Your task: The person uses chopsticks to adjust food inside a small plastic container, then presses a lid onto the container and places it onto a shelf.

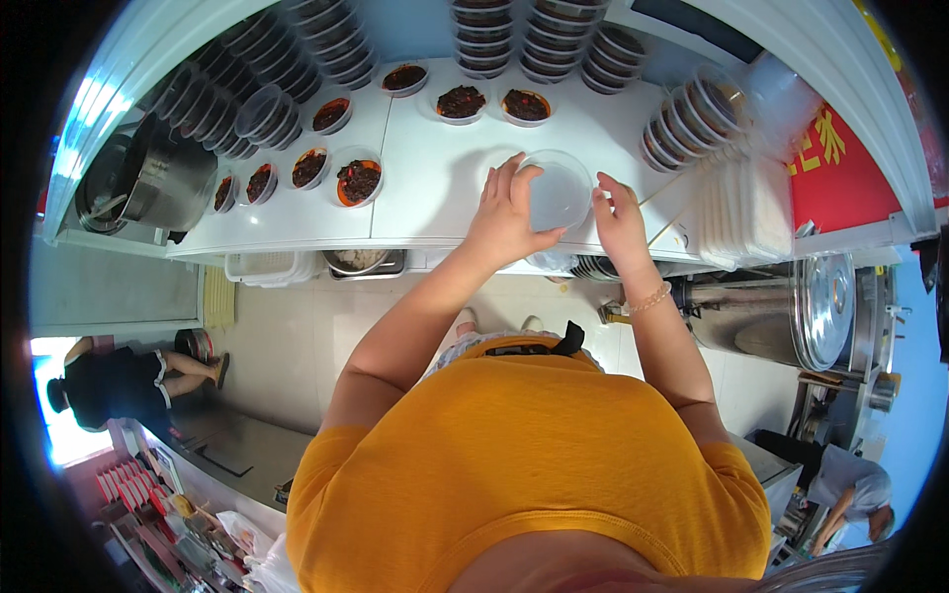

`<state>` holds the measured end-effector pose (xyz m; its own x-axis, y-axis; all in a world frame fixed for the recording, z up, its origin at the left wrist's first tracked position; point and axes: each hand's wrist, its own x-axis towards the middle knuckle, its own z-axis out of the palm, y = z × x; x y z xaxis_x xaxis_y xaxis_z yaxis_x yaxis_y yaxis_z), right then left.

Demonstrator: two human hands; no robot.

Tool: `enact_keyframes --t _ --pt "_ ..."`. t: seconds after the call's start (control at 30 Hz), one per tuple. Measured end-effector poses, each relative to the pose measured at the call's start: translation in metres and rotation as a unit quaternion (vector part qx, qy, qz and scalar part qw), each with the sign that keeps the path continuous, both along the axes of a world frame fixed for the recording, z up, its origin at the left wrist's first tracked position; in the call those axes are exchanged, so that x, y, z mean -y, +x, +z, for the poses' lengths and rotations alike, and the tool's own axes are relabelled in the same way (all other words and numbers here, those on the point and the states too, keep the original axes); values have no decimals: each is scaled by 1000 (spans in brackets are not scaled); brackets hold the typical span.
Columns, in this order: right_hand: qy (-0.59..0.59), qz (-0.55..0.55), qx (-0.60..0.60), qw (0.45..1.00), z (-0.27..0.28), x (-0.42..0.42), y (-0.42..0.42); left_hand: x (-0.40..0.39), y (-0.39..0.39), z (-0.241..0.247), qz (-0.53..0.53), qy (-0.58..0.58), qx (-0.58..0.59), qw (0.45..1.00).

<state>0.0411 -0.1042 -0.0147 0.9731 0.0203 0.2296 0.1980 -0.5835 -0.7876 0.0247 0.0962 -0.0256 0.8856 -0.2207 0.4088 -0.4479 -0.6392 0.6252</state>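
My left hand (508, 211) holds a clear round plastic lid or shallow tub (561, 191) by its left side, fingers and thumb spread along the rim. At the opposite rim are the fingertips of my right hand (621, 226); I cannot tell whether they grip it. The piece is above the front of a white counter (430, 200). Farther back, open plastic tubs (460, 104) of dark chopped food in reddish oil stand apart. Another such tub (359, 183) is left of my left hand, with several more beyond it.
Tall stacks of filled tubs (483, 37) line the counter's back. A leaning tub stack (689, 122) and white foam-like trays (741, 211) stand right, with thin sticks (663, 189) nearby. A metal pot (167, 178) is left. Behind me are one person (118, 385) left and another (852, 482) right.
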Motion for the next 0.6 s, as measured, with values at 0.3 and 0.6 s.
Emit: enact_keyframes --t 0.3,0.6 --pt "348 81 -262 896 5 -28 108 -26 -4 12 122 -102 52 986" --pt "230 -3 -299 926 -35 -61 203 -67 -38 -23 159 -168 -47 972"
